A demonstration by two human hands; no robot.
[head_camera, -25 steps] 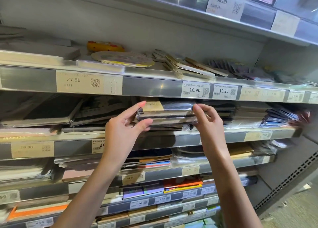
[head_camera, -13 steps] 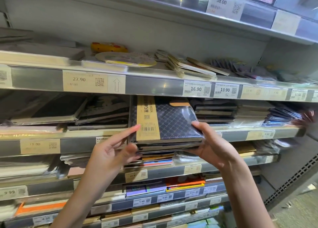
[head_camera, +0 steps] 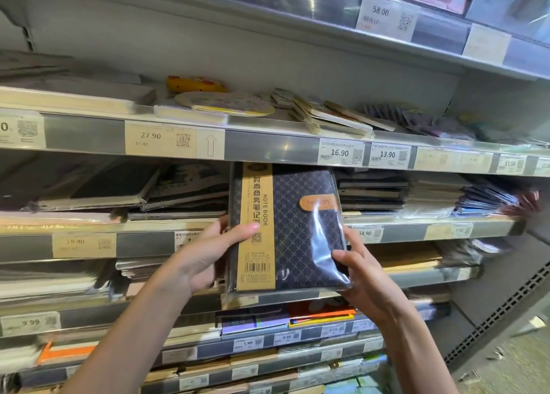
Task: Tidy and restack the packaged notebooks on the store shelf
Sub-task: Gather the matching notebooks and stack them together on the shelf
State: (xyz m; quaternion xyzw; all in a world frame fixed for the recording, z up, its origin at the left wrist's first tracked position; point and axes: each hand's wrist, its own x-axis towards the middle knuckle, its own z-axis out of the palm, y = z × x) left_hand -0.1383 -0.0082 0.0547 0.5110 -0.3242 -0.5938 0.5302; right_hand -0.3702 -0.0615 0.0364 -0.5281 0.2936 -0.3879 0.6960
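You face grey metal store shelving [head_camera: 268,146] – tiered, its front rails lined with price labels [head_camera: 160,139]. At your right, a perforated base panel [head_camera: 506,313] meets speckled floor [head_camera: 512,370].

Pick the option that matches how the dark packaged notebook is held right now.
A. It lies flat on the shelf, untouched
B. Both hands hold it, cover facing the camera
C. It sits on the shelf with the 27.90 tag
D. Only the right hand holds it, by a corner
B: the left hand grips the dark packaged notebook at its banded edge and the right hand grips the opposite lower edge, cover toward the camera.
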